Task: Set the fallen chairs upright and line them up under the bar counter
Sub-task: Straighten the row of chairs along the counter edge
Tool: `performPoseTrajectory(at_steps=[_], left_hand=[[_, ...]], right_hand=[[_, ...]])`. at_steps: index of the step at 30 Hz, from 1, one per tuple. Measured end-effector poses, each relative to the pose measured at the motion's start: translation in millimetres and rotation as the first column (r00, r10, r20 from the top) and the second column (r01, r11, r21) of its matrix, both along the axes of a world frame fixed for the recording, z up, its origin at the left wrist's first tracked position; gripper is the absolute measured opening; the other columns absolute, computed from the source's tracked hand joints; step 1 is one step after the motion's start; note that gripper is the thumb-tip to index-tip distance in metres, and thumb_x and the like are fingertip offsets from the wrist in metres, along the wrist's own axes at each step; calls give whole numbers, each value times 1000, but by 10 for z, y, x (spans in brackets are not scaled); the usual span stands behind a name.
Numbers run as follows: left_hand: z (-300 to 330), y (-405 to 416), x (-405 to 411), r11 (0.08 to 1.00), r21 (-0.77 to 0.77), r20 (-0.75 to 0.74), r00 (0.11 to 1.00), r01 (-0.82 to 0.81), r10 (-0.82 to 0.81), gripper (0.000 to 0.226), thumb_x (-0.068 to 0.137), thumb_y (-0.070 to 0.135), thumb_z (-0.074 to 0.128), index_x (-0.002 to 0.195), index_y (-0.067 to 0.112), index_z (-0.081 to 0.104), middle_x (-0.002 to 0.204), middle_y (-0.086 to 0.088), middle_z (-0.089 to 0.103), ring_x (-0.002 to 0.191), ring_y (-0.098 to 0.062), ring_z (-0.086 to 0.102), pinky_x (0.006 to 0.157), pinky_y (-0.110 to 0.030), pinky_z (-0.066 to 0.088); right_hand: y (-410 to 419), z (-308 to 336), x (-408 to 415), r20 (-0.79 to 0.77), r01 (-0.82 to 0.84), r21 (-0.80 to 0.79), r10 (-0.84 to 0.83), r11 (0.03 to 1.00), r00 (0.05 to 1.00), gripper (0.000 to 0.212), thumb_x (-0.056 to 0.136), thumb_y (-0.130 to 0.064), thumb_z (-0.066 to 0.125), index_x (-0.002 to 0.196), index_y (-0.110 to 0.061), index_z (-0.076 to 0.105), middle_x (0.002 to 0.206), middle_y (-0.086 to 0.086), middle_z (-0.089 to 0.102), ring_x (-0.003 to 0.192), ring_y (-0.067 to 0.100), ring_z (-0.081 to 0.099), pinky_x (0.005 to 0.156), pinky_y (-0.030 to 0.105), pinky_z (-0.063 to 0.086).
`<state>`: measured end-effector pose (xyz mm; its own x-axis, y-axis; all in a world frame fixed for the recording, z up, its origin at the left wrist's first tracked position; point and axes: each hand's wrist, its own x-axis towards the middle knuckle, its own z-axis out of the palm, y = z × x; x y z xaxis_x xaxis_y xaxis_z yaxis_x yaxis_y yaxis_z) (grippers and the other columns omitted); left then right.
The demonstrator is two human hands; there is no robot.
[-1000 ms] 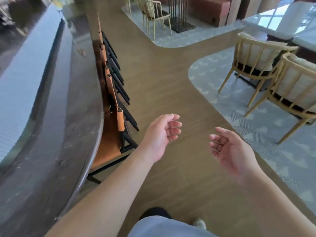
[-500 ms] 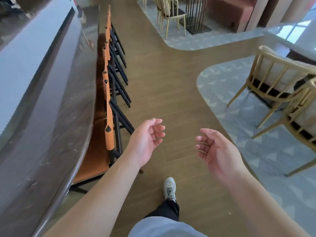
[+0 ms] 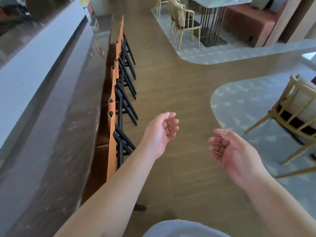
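Several bar chairs with orange leather backs and black frames stand upright in a row along the dark bar counter (image 3: 56, 134), seats tucked under its edge. The nearest chair (image 3: 112, 144) is just left of my left forearm; the others (image 3: 118, 69) recede toward the far end. My left hand (image 3: 159, 134) hovers over the wooden floor to the right of the nearest chair, fingers loosely curled, holding nothing. A little to its right, my right hand (image 3: 234, 151) is palm-up, fingers relaxed, also holding nothing. No fallen chair is in view.
A gold-framed dining chair (image 3: 294, 115) stands on the grey patterned carpet at right. More gold chairs (image 3: 181, 19) and a table with a black base (image 3: 213, 28) are at the back. A wooden floor aisle (image 3: 171, 82) runs between counter and carpet.
The view has moved forward along the counter and tilted up, showing more of the chair row. Both hands stay in front of me, loosely curled. My shoe has left view.
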<state>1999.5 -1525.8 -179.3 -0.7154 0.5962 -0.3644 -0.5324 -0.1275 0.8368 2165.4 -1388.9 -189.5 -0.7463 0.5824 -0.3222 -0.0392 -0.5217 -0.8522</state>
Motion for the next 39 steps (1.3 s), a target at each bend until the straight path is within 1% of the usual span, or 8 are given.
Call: performPoseTrajectory(at_steps=[3, 7, 12, 21, 25, 29, 35, 39], left_hand=[[-93, 55, -297, 999, -15, -4, 999, -34, 34, 24, 95, 26, 53, 107, 15, 71, 86, -1, 70, 74, -16, 64, 72, -32, 48], [-221, 34, -633, 989, -61, 14, 990, -136, 137, 25, 96, 26, 54, 107, 15, 72, 88, -2, 70, 76, -16, 65, 74, -32, 49], [-313, 174, -1047, 956, -103, 1, 961, -273, 275, 26, 97, 26, 53, 109, 15, 73, 89, -2, 71, 78, -15, 66, 77, -34, 50], [-214, 1058, -1721, 834, -223, 17, 854, -504, 521, 22, 97, 25, 56, 106, 17, 74, 86, -2, 73, 78, -16, 68, 74, -32, 52], [-128, 1519, -2056, 790, -229, -9, 812, -569, 583, 19, 94, 25, 59, 100, 18, 76, 84, -2, 73, 74, -14, 69, 73, -32, 52], [-218, 1833, -2254, 769, -218, -20, 791, -600, 611, 20, 93, 25, 59, 91, 22, 79, 85, -2, 73, 73, -14, 69, 73, -34, 51], [-320, 1813, -2457, 697, -222, 23, 711, -682, 703, 22, 93, 24, 58, 106, 15, 74, 89, -5, 71, 76, -17, 68, 76, -35, 50], [-409, 1705, -2680, 654, -203, 46, 660, -729, 750, 27, 88, 26, 61, 109, 14, 72, 88, -4, 71, 75, -16, 68, 75, -35, 50]], right_hand=[[212, -41, -393, 27, -31, 3, 31, 1000, 999, 17, 96, -20, 50, 99, -16, 66, 80, 6, 66, 63, 17, 61, 60, 30, 47], [424, -104, -981, 5, -122, -21, 122, 992, 992, 17, 96, -19, 49, 97, -15, 66, 77, 5, 66, 61, 16, 62, 53, 25, 51], [774, -250, -1614, -14, -246, -67, 246, 967, 969, 18, 95, -19, 52, 103, -13, 66, 81, 7, 66, 63, 17, 62, 53, 27, 51], [1834, -252, -2820, -20, -434, -106, 434, 895, 901, 20, 92, -22, 54, 105, -12, 67, 84, 8, 67, 66, 18, 63, 54, 29, 53], [2334, -175, -3264, -16, -506, -108, 508, 855, 861, 31, 81, -28, 62, 106, -11, 69, 86, 9, 68, 68, 20, 64, 55, 30, 53], [2680, -222, -3685, 5, -543, -99, 546, 834, 838, 25, 91, -23, 56, 109, -10, 67, 86, 10, 67, 67, 20, 64, 55, 31, 54], [2743, -277, -4044, 23, -671, -90, 675, 736, 737, 22, 94, -23, 55, 102, -14, 73, 90, 10, 68, 74, 22, 64, 63, 34, 54], [2684, -341, -4419, 79, -691, -113, 700, 714, 710, 23, 99, -18, 48, 109, -9, 67, 86, 9, 68, 71, 21, 64, 62, 34, 53]])
